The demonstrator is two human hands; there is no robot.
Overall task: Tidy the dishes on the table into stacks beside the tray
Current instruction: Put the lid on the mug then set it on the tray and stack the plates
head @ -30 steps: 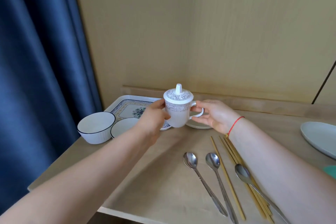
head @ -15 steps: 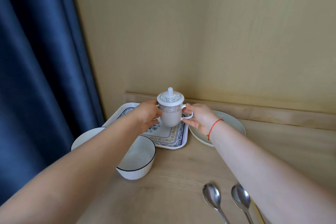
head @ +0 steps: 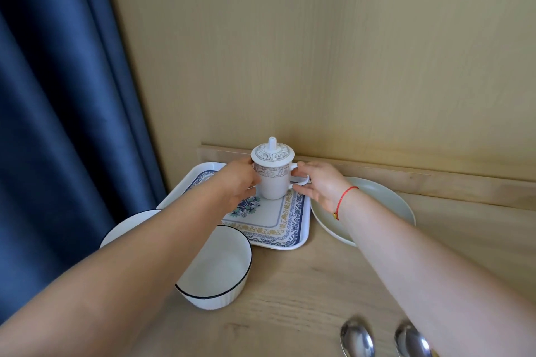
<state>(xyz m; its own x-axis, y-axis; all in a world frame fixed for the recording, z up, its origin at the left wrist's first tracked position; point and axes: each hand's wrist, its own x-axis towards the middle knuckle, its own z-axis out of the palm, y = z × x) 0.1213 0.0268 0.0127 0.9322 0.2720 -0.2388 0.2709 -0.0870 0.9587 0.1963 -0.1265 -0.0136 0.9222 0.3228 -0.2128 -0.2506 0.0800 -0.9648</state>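
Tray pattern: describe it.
White tray with a blue-and-gold ornamental border and floral centre motif, seen in the head view.

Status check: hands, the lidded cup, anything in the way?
Left hand and right hand both grip the lidded cup. Cup upright over the tray. Bowl at tray's front edge, plate at its right; nothing blocking.

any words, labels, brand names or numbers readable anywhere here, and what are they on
None can be read.
The lidded cup and the tray carry only ornamental patterns, no letters or numbers.
The front bowl and the plate show no markings.
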